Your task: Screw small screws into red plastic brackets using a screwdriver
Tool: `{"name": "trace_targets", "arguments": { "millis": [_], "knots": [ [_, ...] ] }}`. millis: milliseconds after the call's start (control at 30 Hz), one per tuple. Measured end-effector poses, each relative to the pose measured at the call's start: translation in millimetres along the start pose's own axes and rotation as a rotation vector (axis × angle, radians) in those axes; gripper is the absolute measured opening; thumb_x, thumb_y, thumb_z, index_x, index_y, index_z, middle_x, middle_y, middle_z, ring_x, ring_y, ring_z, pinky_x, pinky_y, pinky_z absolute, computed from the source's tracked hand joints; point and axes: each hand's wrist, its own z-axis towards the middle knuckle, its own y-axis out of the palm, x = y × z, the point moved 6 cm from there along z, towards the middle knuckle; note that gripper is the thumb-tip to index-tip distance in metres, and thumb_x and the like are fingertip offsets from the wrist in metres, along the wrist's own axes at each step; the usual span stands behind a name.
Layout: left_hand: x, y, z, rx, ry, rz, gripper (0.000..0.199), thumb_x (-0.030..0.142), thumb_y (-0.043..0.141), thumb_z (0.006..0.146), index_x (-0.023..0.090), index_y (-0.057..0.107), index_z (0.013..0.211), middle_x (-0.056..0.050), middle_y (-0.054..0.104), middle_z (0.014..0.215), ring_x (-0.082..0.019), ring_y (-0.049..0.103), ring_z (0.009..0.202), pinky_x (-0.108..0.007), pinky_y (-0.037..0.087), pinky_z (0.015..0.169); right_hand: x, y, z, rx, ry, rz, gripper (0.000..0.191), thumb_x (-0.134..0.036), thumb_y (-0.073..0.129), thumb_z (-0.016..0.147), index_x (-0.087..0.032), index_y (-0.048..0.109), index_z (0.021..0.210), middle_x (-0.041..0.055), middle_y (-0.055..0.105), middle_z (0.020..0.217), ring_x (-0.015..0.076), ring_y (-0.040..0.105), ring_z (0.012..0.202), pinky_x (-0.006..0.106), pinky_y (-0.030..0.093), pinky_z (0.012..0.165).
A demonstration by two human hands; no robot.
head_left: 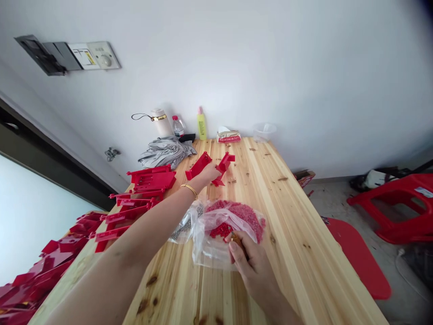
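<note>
My left hand (210, 173) reaches far across the wooden table (291, 225), its fingers closed on a red plastic part (223, 168). Just left of that hand stands another red plastic part (199, 165). My right hand (246, 255) is closed round the amber handle of a small tool (238, 243), over the near edge of a clear bag of small red pieces (237, 214). Against this bag lies a second clear bag with small metal pieces (184, 225), partly behind my left forearm.
Red plastic parts (152, 180) line the table's left side, with a larger heap (50, 266) beyond. Grey cloth (165, 152), a white flask (162, 124), a bottle (177, 127), a yellow bottle (202, 125), tissues (228, 136) and a clear tub (264, 131) stand at the back.
</note>
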Motion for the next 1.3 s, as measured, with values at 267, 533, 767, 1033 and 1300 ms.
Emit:
{"name": "trace_targets", "arguments": {
  "millis": [267,533,767,1033,1300],
  "knots": [
    [27,-32.6,-129,-0.021,0.353,-0.229,0.040,0.026,0.059,0.088,0.018,0.063,0.127,-0.007,0.072,0.114,-0.022,0.069,0.100,-0.031,0.056,0.084,-32,-35,34,0.059,-0.105,-0.245,0.027,-0.040,0.047,0.103,-0.022,0.068,0.106,0.0011,0.069,0.079,0.0169,0.064,0.071,0.027,0.048,0.066],
    [9,-26.6,-215,0.022,0.343,-0.274,0.034,0.021,0.054,0.091,0.019,0.062,0.124,-0.008,0.073,0.118,-0.022,0.069,0.104,-0.035,0.053,0.094,-36,-6,50,0.075,-0.190,-0.429,0.020,-0.028,0.049,0.101,-0.022,0.068,0.104,0.0064,0.078,0.100,0.0218,0.073,0.091,0.031,0.054,0.076],
    [-4,-21.8,-224,0.028,0.320,-0.256,0.038,0.017,0.051,0.091,0.022,0.060,0.128,-0.006,0.073,0.122,-0.020,0.068,0.109,-0.034,0.052,0.098,-31,4,43,0.038,-0.163,-0.505,0.019,-0.027,0.050,0.102,-0.021,0.068,0.100,0.0039,0.077,0.089,0.0205,0.072,0.079,0.031,0.053,0.070],
    [-10,-21.1,-227,0.022,0.321,-0.232,0.040,0.017,0.050,0.092,0.023,0.058,0.131,-0.006,0.071,0.126,-0.021,0.067,0.114,-0.034,0.051,0.099,-39,9,41,0.041,-0.193,-0.672,0.019,-0.027,0.050,0.102,-0.021,0.068,0.102,0.0036,0.079,0.093,0.0194,0.073,0.079,0.029,0.050,0.066],
    [-19,-24.0,-228,0.027,0.307,-0.067,0.039,0.020,0.047,0.096,0.026,0.060,0.132,-0.005,0.075,0.115,-0.024,0.070,0.109,-0.038,0.052,0.097,-51,25,36,0.120,-0.525,-1.306,0.025,-0.024,0.048,0.102,-0.018,0.071,0.097,0.0054,0.075,0.078,0.0184,0.069,0.065,0.030,0.034,0.052]
  ]
}}
